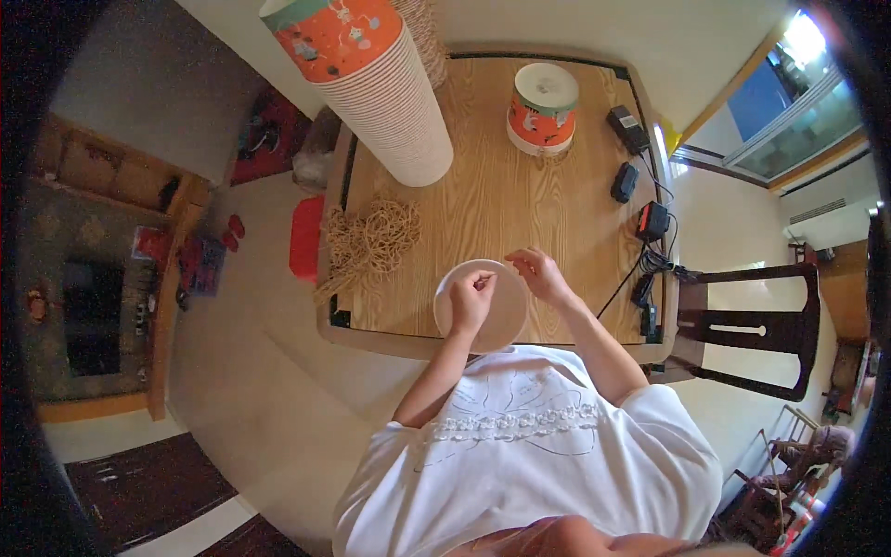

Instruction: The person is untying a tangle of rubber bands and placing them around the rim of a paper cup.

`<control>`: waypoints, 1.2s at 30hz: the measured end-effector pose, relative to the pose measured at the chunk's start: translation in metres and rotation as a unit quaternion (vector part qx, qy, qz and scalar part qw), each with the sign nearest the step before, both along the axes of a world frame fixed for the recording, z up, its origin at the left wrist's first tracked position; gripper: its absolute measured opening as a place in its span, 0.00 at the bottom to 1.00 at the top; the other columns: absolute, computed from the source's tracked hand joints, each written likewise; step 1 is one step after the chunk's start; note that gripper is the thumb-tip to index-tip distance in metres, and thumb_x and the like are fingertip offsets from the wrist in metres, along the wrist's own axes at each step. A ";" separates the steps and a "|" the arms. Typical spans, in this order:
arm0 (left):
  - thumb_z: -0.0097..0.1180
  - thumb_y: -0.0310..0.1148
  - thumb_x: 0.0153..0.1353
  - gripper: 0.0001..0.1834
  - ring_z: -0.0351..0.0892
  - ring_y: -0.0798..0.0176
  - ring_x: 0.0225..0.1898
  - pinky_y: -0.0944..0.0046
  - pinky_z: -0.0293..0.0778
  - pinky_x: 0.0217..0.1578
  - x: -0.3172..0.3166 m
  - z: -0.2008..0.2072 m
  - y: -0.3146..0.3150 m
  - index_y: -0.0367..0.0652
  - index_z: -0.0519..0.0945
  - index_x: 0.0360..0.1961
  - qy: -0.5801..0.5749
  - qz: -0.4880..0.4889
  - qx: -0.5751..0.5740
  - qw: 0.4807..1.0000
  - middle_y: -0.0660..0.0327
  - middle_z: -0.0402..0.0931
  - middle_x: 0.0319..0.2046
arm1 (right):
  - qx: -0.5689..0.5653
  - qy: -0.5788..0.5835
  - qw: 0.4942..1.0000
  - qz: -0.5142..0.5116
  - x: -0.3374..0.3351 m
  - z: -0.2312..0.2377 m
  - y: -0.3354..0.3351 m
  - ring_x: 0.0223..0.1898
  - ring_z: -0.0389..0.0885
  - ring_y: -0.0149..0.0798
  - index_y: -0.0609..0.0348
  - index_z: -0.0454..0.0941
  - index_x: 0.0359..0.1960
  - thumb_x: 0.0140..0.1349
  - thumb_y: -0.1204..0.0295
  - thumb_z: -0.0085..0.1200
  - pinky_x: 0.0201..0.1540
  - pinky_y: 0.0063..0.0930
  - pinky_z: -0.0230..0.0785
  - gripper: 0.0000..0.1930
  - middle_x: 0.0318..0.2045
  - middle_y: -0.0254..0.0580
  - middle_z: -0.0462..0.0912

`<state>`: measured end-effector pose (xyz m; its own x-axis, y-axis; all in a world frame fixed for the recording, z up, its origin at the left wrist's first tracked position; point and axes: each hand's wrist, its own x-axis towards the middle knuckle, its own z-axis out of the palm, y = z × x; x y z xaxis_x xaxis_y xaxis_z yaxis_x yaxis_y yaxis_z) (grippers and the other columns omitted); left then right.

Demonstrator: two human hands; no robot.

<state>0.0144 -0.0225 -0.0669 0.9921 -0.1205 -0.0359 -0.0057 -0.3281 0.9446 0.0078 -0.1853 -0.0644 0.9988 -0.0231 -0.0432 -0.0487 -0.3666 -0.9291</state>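
Observation:
A white paper bucket (503, 325) stands at the near edge of the table, right in front of me, its round mouth facing up. Over its opening is my left hand (473, 295), thumb and fingers pinched together; whatever lies between them is too small to make out. Beside the bucket's far right rim, my right hand (538, 272) has its fingers bent and drawn together, and I cannot make out anything in them. Left of the bucket lies a loose heap of thin tan paper cords (376, 237).
A tall stack of nested paper buckets (385, 102) rises at the table's far left. A short orange and green bucket stack (544, 116) sits at the back. Black power adapters and cables (652, 223) run along the right edge. A dark wooden chair (742, 325) stands at right.

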 end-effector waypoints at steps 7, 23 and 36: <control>0.56 0.27 0.49 0.04 0.63 0.77 0.17 0.73 0.60 0.19 0.001 0.004 -0.007 0.38 0.78 0.24 -0.007 0.007 -0.001 1.000 0.69 0.69 0.14 | -0.015 0.006 1.000 0.005 0.001 -0.002 0.001 0.32 0.76 0.42 0.57 0.78 0.34 0.54 0.74 0.49 0.34 0.30 0.67 0.07 0.29 0.45 0.76; 0.57 0.25 0.46 0.05 0.70 0.68 0.23 0.67 0.66 0.24 0.002 0.015 -0.008 0.38 0.77 0.27 -0.069 0.006 0.111 0.991 0.62 0.71 0.21 | 0.009 0.013 0.998 0.057 0.007 -0.004 -0.001 0.29 0.75 0.38 0.60 0.76 0.31 0.52 0.72 0.51 0.32 0.29 0.66 0.07 0.27 0.46 0.75; 0.56 0.31 0.45 0.05 0.74 0.51 0.30 0.55 0.69 0.28 0.034 0.039 -0.006 0.44 0.76 0.24 -0.141 -0.124 0.355 0.916 0.57 0.72 0.27 | -0.146 -0.054 0.986 0.053 0.027 0.023 -0.004 0.30 0.74 0.55 0.58 0.70 0.29 0.55 0.69 0.45 0.28 0.40 0.66 0.06 0.26 0.50 0.76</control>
<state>0.0488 -0.0280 -0.0274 0.9193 -0.3886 0.0619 -0.3742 -0.8146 0.4433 0.0352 -0.1891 -0.0412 0.9947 0.0860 0.0560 0.0973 -0.6174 -0.7806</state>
